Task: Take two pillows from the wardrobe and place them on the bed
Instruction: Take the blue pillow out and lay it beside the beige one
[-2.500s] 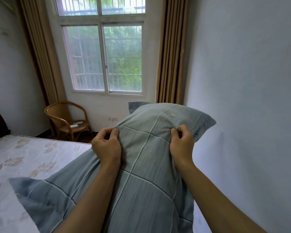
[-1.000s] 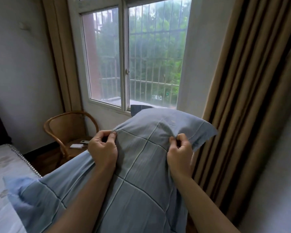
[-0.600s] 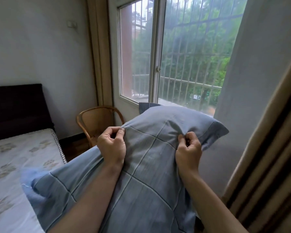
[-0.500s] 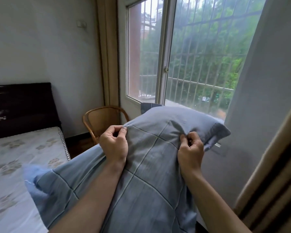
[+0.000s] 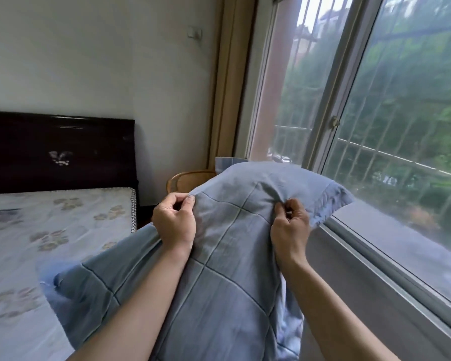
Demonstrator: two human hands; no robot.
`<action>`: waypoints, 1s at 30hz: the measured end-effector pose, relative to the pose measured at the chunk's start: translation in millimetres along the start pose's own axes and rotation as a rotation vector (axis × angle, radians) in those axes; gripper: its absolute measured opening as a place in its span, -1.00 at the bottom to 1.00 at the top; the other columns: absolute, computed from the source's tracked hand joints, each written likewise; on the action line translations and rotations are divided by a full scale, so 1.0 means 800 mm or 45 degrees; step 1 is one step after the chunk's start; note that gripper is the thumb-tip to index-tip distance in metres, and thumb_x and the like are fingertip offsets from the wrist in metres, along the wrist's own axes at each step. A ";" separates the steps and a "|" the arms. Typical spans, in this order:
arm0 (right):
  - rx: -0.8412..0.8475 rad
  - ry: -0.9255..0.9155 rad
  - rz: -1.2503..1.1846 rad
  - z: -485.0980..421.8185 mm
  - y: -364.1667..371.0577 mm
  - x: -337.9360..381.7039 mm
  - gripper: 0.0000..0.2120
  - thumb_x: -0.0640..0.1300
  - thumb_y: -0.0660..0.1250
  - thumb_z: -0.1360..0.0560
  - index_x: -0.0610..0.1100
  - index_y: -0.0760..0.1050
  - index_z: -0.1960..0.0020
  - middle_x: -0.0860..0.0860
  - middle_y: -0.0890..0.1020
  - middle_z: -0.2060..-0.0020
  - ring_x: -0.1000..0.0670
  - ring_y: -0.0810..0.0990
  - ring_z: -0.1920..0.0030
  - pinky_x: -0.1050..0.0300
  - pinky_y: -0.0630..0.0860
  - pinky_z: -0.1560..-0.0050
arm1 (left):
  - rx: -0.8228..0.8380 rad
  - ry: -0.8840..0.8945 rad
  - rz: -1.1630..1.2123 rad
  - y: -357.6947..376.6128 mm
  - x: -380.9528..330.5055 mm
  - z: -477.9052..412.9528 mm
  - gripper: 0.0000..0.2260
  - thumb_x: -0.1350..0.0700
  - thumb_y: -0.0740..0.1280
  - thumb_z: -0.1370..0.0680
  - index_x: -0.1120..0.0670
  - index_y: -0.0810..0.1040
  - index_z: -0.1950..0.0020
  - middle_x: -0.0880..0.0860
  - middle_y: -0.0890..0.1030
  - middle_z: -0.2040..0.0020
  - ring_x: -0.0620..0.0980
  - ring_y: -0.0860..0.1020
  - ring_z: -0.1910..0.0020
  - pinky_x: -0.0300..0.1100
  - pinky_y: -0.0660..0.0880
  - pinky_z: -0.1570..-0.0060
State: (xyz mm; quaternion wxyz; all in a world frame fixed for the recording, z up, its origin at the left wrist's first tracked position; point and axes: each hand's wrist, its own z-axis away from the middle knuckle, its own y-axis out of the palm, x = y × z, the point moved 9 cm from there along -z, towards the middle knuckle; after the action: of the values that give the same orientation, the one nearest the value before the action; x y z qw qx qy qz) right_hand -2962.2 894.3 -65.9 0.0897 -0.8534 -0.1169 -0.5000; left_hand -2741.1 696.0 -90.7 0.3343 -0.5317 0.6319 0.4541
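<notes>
We see the bed on the left, its pale patterned sheet running back to a dark headboard, and a barred window filling the right side. In front of us we hold blue-grey pillows up in the air, beside the bed and not on it; a second pillow's corner seems to peek out behind the top one. A wooden chair shows just past them. Our left hand pinches the fabric near the top edge, and our right hand is clenched on a fold of the same cover.
</notes>
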 end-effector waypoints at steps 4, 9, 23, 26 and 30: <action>0.113 -0.015 -0.063 -0.045 0.091 -0.022 -0.75 -0.21 0.28 -0.56 -0.21 0.33 0.26 0.11 0.36 0.48 0.17 0.31 0.46 0.33 0.29 0.38 | -0.115 0.077 -0.130 -0.004 0.015 -0.066 -0.93 0.17 0.41 -0.44 0.14 0.64 0.24 0.00 0.61 0.36 -0.03 0.53 0.32 -0.15 0.46 0.20; 0.263 0.005 -0.135 -0.101 0.210 -0.066 -0.75 -0.22 0.27 -0.57 -0.26 0.31 0.24 0.02 0.33 0.42 0.14 0.26 0.44 0.32 0.28 0.37 | -0.275 0.116 -0.227 -0.004 0.059 -0.148 -0.85 0.19 0.42 -0.45 0.00 0.59 0.31 -0.10 0.60 0.37 -0.22 0.50 0.39 -0.31 0.42 0.30; 0.669 0.039 -0.411 -0.280 0.549 -0.144 -0.69 -0.18 0.25 -0.60 -0.07 0.27 0.29 0.10 0.30 0.43 0.21 0.29 0.47 0.38 0.28 0.42 | -0.657 0.124 -0.367 0.036 0.167 -0.387 -0.88 0.19 0.40 -0.39 0.04 0.58 0.35 -0.08 0.55 0.43 -0.11 0.45 0.40 -0.20 0.42 0.31; 0.737 0.025 -0.431 -0.290 0.621 -0.147 -0.69 -0.19 0.24 -0.60 -0.07 0.26 0.29 0.10 0.30 0.43 0.22 0.30 0.47 0.40 0.28 0.41 | -0.735 0.125 -0.342 0.020 0.186 -0.431 -0.84 0.20 0.40 -0.39 -0.02 0.59 0.36 -0.14 0.56 0.46 -0.20 0.46 0.43 -0.34 0.41 0.36; 0.828 0.031 -0.453 -0.288 0.721 -0.154 -0.70 -0.20 0.24 -0.60 -0.08 0.25 0.28 0.07 0.31 0.41 0.19 0.27 0.45 0.35 0.27 0.40 | -0.824 0.124 -0.347 -0.011 0.219 -0.492 -0.83 0.22 0.41 -0.40 -0.01 0.59 0.35 -0.15 0.54 0.48 -0.23 0.44 0.45 -0.37 0.39 0.38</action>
State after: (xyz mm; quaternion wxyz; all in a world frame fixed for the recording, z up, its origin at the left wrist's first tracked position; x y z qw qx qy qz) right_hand -3045.7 267.0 -83.3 0.2695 -0.7406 -0.4151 -0.4545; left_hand -2745.6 265.6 -108.4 0.1756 -0.7104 0.3938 0.5562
